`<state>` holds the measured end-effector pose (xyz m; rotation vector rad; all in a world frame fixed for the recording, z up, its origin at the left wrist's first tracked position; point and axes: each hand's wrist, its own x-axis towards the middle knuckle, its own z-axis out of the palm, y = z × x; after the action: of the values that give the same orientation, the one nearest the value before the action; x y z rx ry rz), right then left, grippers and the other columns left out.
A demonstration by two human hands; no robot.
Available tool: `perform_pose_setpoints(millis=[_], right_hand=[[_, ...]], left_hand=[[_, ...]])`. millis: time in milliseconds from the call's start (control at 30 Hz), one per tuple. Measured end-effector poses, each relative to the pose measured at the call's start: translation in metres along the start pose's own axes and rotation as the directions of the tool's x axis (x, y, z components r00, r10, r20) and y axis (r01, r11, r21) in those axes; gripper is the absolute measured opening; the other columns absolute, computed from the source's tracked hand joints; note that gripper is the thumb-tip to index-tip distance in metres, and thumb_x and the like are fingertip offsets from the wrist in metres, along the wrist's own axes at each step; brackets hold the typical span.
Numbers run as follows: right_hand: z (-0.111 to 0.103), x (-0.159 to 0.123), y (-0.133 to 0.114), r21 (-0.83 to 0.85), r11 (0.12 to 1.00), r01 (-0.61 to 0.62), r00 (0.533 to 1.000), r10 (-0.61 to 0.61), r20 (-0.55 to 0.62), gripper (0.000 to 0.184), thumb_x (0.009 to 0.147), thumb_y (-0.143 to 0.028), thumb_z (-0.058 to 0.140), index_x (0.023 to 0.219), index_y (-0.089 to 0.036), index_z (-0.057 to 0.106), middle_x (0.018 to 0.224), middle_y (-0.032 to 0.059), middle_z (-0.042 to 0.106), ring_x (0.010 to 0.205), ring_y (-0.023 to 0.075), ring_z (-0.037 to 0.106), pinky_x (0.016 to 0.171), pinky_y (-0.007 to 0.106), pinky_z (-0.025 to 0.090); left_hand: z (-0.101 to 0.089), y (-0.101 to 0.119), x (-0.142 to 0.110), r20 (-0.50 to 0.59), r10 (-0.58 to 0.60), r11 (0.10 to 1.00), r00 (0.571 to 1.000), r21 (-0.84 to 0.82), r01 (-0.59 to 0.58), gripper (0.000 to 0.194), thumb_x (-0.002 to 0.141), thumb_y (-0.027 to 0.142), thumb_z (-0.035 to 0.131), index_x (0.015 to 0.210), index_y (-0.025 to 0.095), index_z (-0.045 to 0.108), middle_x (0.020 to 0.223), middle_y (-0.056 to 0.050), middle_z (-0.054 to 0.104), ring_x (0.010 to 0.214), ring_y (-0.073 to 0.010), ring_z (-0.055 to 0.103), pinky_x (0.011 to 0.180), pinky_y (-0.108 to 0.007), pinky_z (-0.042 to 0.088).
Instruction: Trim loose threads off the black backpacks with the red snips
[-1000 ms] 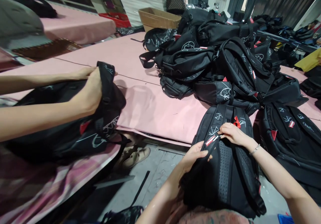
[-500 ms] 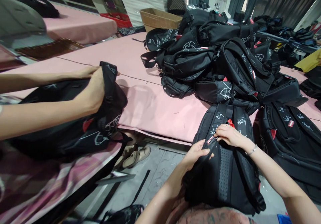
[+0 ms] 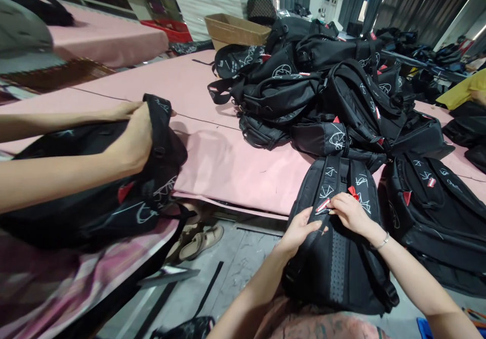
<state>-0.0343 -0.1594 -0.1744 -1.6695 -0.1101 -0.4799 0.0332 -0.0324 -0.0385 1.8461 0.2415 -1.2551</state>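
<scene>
A black backpack with white scribble prints leans on my lap against the table edge, its straps facing up. My left hand grips the left shoulder strap, thumb on top. Closed over that strap, my right hand holds what looks like small thread snips, mostly hidden by the fingers. Their metal tip lies beside a red-and-white tag on the strap. A bit of red ribbon shows behind my right knuckles.
Several black backpacks are heaped on the pink table. Another backpack stands at my right. On the left, a co-worker's hands handle a black bag. A cardboard box sits at the back.
The view has shifted slightly, so the table and bags sit a little further left. Both my hands stay at the same strap, the snips' tip still by the tag.
</scene>
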Motion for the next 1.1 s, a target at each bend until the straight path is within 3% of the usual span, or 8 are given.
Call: perform_pose_setpoints(millis=[133,233,400,567,900,1100], right_hand=[[0.003,-0.025,-0.019,0.056,0.968,-0.246,0.942,0.253,-0.22,0.011,0.087,-0.018,0.047,0.097,-0.015,0.051,0.092,0.0048,0.052,0.087,0.0112,0.048,0.077,0.025,0.041],[0.001,-0.041,-0.032,0.017,0.936,-0.351,0.912,0.346,-0.22,0.011,0.088,-0.02,0.047,0.098,-0.017,0.049,0.094,0.003,0.051,0.087,0.0103,0.048,0.077,0.023,0.042],[0.0,-0.053,-0.043,-0.053,0.909,-0.414,0.9,0.399,-0.177,0.013,0.09,-0.025,0.043,0.102,-0.02,0.046,0.097,0.0022,0.05,0.087,0.0116,0.048,0.074,0.025,0.043],[0.007,-0.053,-0.046,-0.039,0.904,-0.425,0.889,0.409,-0.207,0.012,0.09,-0.027,0.043,0.099,-0.019,0.045,0.096,0.0024,0.05,0.086,0.0119,0.049,0.073,0.025,0.042],[0.012,-0.05,-0.054,-0.374,0.82,-0.432,0.889,0.319,-0.327,0.017,0.086,-0.017,0.046,0.103,-0.016,0.048,0.093,0.0023,0.052,0.08,0.0136,0.047,0.067,0.027,0.037],[0.015,-0.047,-0.053,-0.345,0.844,-0.412,0.887,0.284,-0.364,0.009,0.086,-0.013,0.045,0.094,-0.014,0.049,0.088,0.0042,0.052,0.079,0.0145,0.047,0.066,0.028,0.036]], left_hand=[[0.007,-0.003,0.001,-0.011,0.011,0.999,1.0,-0.035,-0.011,0.056,0.072,0.022,0.065,0.121,0.007,0.043,0.106,-0.016,0.055,0.085,-0.0199,0.058,0.08,-0.032,0.045],[0.014,-0.007,0.002,-0.054,0.032,0.999,0.998,-0.019,-0.033,0.055,0.07,0.015,0.064,0.12,0.006,0.044,0.106,-0.016,0.056,0.09,-0.0206,0.057,0.085,-0.033,0.043],[0.026,-0.008,0.004,-0.083,0.061,0.997,0.995,-0.044,-0.065,0.053,0.069,0.014,0.063,0.118,0.003,0.045,0.103,-0.016,0.057,0.088,-0.0203,0.056,0.084,-0.032,0.043],[0.038,-0.006,0.006,-0.138,0.107,0.993,0.985,-0.034,-0.113,0.048,0.067,0.011,0.064,0.112,0.005,0.05,0.109,-0.012,0.056,0.099,-0.0191,0.052,0.084,-0.026,0.043],[0.052,-0.012,0.009,-0.189,0.149,0.988,0.97,-0.008,-0.153,0.045,0.064,0.007,0.061,0.109,0.008,0.053,0.109,-0.009,0.057,0.1,-0.0164,0.053,0.089,-0.024,0.041],[0.052,-0.017,0.011,-0.2,0.145,0.989,0.969,0.024,-0.143,0.045,0.066,0.009,0.061,0.11,0.008,0.051,0.107,-0.01,0.058,0.099,-0.0177,0.054,0.09,-0.026,0.041]])
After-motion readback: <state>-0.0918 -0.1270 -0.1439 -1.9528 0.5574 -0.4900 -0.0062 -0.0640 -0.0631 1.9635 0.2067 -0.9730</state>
